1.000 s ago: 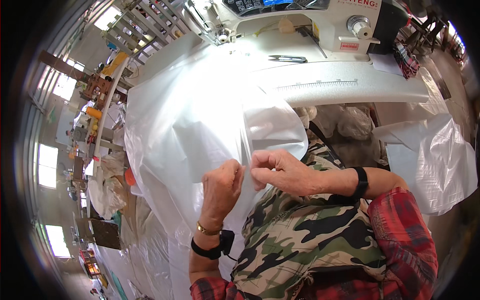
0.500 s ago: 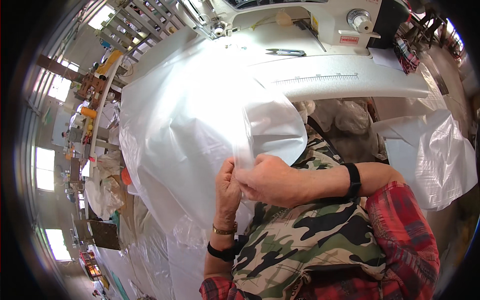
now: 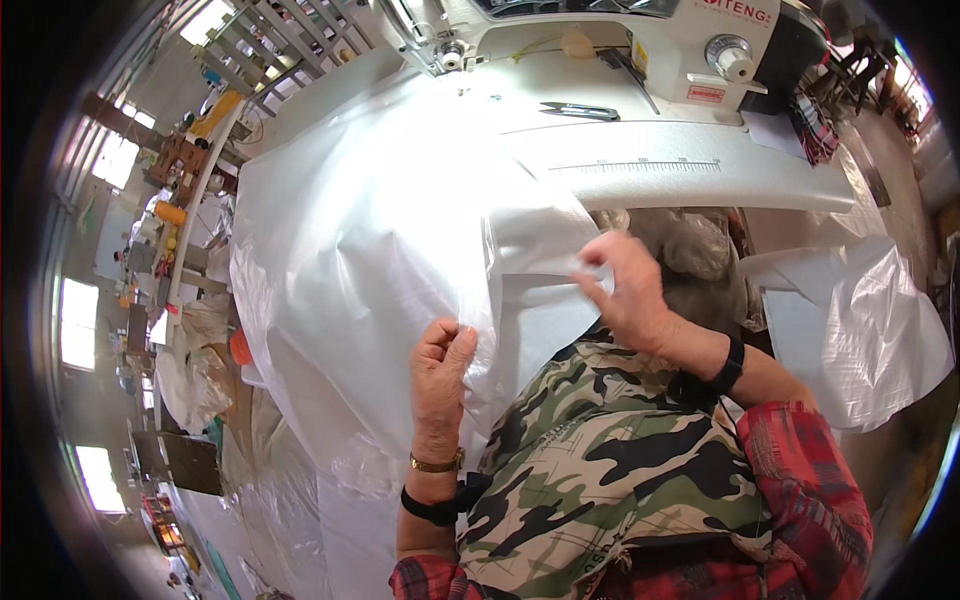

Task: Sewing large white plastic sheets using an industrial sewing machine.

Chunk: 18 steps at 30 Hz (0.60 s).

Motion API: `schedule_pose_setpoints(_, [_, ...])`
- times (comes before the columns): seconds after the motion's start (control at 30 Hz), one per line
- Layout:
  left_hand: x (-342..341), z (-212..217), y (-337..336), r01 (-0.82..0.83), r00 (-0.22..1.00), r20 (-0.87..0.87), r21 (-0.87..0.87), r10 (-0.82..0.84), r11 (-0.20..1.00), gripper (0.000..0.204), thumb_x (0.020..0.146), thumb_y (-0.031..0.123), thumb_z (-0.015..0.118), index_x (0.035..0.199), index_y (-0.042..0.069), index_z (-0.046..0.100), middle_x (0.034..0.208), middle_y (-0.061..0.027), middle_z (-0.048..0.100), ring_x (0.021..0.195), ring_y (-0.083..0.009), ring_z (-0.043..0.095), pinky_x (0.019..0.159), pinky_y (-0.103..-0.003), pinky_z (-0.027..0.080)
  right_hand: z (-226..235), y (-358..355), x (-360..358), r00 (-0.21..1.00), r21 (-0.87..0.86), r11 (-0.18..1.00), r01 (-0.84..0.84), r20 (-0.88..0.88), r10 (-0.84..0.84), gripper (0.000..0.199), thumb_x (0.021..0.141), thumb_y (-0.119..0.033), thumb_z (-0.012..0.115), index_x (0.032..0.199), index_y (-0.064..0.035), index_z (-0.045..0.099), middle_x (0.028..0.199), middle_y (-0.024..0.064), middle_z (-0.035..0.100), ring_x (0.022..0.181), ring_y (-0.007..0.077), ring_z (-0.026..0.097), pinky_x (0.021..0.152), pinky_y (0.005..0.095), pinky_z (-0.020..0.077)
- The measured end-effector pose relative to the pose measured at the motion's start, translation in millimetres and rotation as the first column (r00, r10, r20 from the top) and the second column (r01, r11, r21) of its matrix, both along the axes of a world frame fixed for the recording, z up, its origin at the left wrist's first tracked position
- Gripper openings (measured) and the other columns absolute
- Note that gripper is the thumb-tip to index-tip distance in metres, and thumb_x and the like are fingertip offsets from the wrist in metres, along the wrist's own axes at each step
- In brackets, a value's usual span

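- Pinching a fold of the glossy white plastic sheet [image 3: 330, 270] between thumb and fingers of the left hand [image 3: 437, 378]
- Curling the right hand [image 3: 635, 290], blurred, at the sheet's right edge; cannot tell whether gripping it
- Having the sheet spread from the white sewing machine [image 3: 665, 60] down to the left of the camouflage apron [image 3: 640, 450]
- Showing dark thread snips [image 3: 582, 111] on the pale machine bed [image 3: 700, 180]

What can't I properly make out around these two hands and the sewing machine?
In the head view:
Right hand: blurred, so contact with the white sheet is unclear.
Left hand: its own fingers hide whether it pinches the sheet.
White sheet's upper part: washed out by glare.
Sewing machine: top cut off by the upper edge.
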<state>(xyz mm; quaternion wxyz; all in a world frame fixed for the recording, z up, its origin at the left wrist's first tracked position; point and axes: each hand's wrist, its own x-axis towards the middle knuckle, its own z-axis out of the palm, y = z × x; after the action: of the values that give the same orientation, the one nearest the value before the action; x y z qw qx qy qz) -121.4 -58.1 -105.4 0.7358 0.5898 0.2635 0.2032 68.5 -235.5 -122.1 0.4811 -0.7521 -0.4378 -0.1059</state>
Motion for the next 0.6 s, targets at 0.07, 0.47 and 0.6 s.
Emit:
schedule_pose_setpoints(0.07, [-1.9, 11.3, -1.9, 0.011, 1.0, 0.027, 0.022, -0.012, 1.0, 0.006, 0.094, 0.01, 0.067, 0.095, 0.004, 0.064, 0.081, 0.0061, 0.062, 0.069, -0.0009, 0.051, 0.064, -0.016, 0.04, -18.1, -9.4, 8.4, 0.973, -0.023, 0.984, 0.177, -0.145, -0.179, 0.023, 0.083, -0.019, 0.071, 0.095, -0.0029, 0.058, 0.087, 0.0131, 0.056, 0.081, 0.03, 0.056, 0.074, 0.039, 0.046])
schedule_pose_setpoints(0.47, [12.5, 71.6, -13.0, -0.014, 1.0, 0.003, 0.936, 0.031, 0.351, 0.006, 0.085, 0.001, 0.065, 0.09, -0.002, 0.064, 0.065, -0.0036, 0.056, 0.057, -0.0077, 0.05, 0.054, -0.023, 0.041, 37.4, -8.4, -20.3, 0.845, -0.208, 0.822, -0.531, -0.205, 0.494, 0.019, 0.096, -0.016, 0.055, 0.086, -0.0009, 0.05, 0.074, 0.0136, 0.05, 0.068, 0.0304, 0.05, 0.068, 0.0397, 0.0432])
schedule_pose_setpoints(0.6, [25.3, 66.2, -20.4, 0.192, 0.981, -0.149, 0.833, -0.123, 0.519, 0.006, 0.087, 0.003, 0.062, 0.085, -0.003, 0.059, 0.063, -0.0061, 0.051, 0.054, -0.0097, 0.045, 0.052, -0.026, 0.038, 54.9, 9.3, -27.8, 0.82, -0.154, 0.807, -0.57, -0.153, 0.551, 0.018, 0.093, -0.017, 0.058, 0.083, -0.0036, 0.05, 0.075, 0.0139, 0.054, 0.071, 0.0353, 0.054, 0.07, 0.0429, 0.0435])
